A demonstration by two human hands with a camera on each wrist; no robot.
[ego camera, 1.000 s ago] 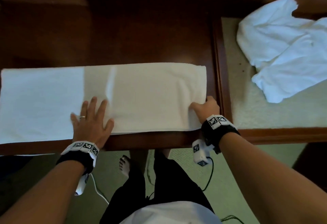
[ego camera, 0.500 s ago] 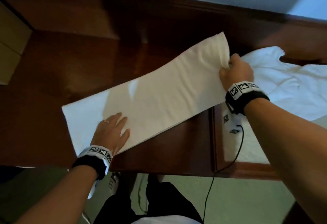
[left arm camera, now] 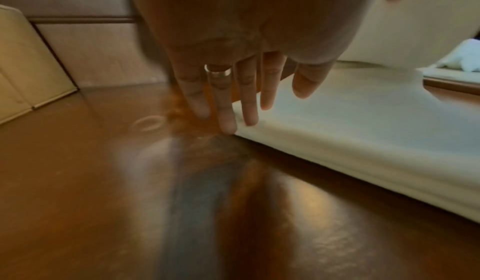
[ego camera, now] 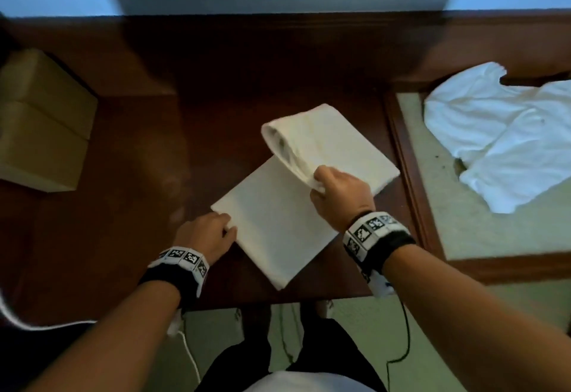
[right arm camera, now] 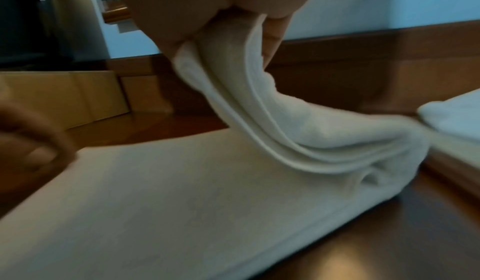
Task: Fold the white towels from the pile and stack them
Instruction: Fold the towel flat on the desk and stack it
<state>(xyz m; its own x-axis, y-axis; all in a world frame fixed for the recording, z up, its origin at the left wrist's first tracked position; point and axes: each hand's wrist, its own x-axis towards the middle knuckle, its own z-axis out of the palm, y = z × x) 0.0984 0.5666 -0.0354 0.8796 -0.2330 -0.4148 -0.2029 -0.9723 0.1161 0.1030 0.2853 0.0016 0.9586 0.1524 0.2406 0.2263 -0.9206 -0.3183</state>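
A white towel [ego camera: 278, 227] lies folded on the dark wooden table [ego camera: 123, 206], turned at an angle. My right hand [ego camera: 321, 181] pinches its far end and holds it doubled back over the lower half, the fold [ego camera: 324, 141] still raised; the gripped layers [right arm camera: 233, 68] hang from my fingers in the right wrist view. My left hand [ego camera: 225, 224] rests with straight fingers [left arm camera: 228, 120] on the towel's near left corner [left arm camera: 259, 128], pressing it to the table. The pile of loose white towels [ego camera: 500, 138] lies at the right.
The pile sits on a lower pale surface [ego camera: 463, 221] with a wooden frame [ego camera: 404, 159] right of the table. Tan boxes [ego camera: 40, 119] stand at the table's left. A wall runs along the back. A white cable [ego camera: 24, 323] hangs at the lower left.
The long towel was swung round at an angle, then my right hand carried its far end back over towards me. My left hand slid from the middle to the near corner.
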